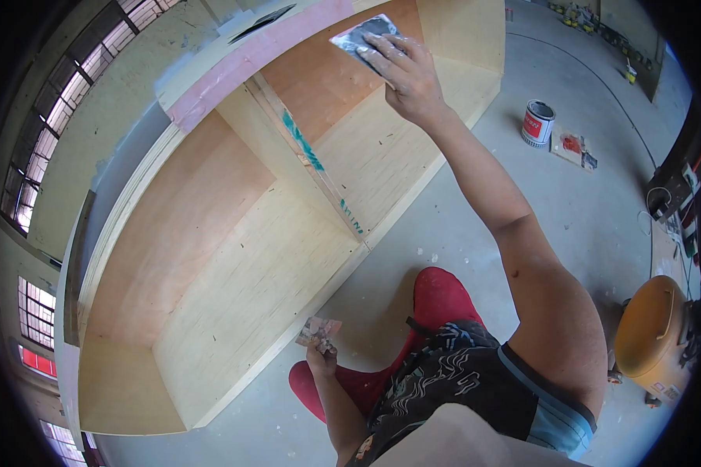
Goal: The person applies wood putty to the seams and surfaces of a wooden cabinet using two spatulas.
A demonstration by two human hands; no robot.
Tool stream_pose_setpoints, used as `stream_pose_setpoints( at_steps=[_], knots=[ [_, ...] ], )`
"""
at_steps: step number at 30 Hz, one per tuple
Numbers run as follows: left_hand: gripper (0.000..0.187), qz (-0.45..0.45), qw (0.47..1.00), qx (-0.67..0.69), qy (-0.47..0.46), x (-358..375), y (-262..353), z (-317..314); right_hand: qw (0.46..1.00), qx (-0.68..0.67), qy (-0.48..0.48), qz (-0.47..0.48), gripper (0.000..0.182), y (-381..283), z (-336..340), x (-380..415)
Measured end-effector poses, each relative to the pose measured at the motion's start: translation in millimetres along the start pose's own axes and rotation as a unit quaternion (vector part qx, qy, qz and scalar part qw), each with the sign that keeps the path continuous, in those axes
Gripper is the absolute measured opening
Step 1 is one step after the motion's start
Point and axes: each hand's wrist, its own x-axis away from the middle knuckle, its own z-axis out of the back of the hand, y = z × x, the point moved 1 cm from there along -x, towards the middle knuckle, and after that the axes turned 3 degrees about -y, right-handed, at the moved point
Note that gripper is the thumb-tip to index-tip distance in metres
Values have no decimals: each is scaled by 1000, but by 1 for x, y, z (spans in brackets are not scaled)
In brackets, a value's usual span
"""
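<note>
My right hand [409,78] reaches up and forward, its fingers spread along the face of a flat putty spreader [364,36] smeared with grey. The spreader is at the curved front rail [261,58] of a wooden cabinet, which is coated in pinkish filler. Low at my left side, my left hand [322,359] is closed on a small flat scraper [319,331] with reddish and grey stains. Behind it lies the lower edge of the plywood cabinet [241,288], which a divider [304,156] splits into bays.
On the grey floor, right of the cabinet, stands an open paint can [538,123] beside a stained board [574,148]. A yellow, round-topped machine [648,319] stands near my right elbow. Cables and tools [681,202] lie at the right edge.
</note>
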Motion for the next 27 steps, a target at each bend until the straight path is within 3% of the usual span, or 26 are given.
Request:
stream_pose_setpoints(
  at_steps=[11, 18, 21, 27],
  knots=[
    [23, -1, 1000, -12, -7, -4, -3, 0, 993, 33, 113, 0, 47, 32, -9, -33],
    [23, 8, 1000, -18, 3, 1, 0, -9, 993, -7, 120, -24, 48, 27, -25, -16],
    [22, 6, 1000, -12, -2, 1, 0, -9, 998, -25, 53, -38, 54, 28, -28, 1],
    [20, 22, 999, -25, 10, -8, -5, 0, 996, -29, 73, -39, 50, 42, -16, 3]
  ],
)
